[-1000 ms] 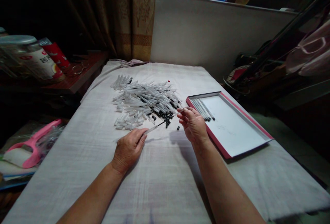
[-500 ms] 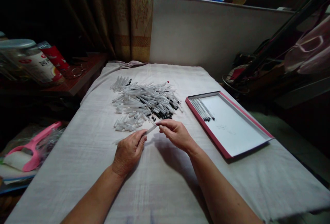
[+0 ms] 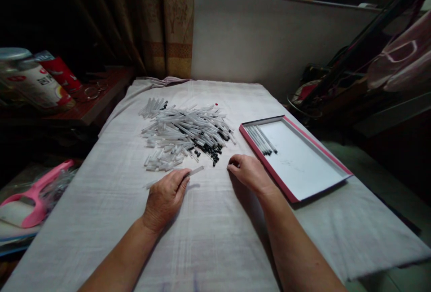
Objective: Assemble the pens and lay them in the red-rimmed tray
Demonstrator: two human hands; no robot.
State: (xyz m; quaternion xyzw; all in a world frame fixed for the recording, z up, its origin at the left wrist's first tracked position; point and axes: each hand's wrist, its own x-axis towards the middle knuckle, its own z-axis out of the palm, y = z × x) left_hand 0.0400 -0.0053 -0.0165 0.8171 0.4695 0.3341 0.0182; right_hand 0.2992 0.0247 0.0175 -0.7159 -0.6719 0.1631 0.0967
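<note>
A clear, whitish pen barrel (image 3: 197, 171) sticks out from between the thumb and fingers of my left hand (image 3: 165, 198), which is closed on it. To the right, my right hand (image 3: 251, 173) is closed in a pinch just above the cloth. Whatever sits between its fingertips is too small to make out. Beyond both hands lies a heap of pen barrels (image 3: 188, 124), with small black caps (image 3: 213, 150) along its near right side. Short translucent caps (image 3: 164, 159) form a looser pile at the near left. Another clear piece (image 3: 151, 185) lies beside my left knuckles.
A shallow red-edged box lid (image 3: 299, 157) rests on the right of the cloth-covered table (image 3: 202, 247), holding several black-tipped pens (image 3: 261, 139). One red cap (image 3: 216, 104) lies behind the heap. Jars (image 3: 37, 83) stand on a side table; a pink-handled roller (image 3: 37, 193) is at left.
My right hand has moved right, away from the end of the barrel and toward the box lid. My left hand keeps its hold. The view has shifted slightly.
</note>
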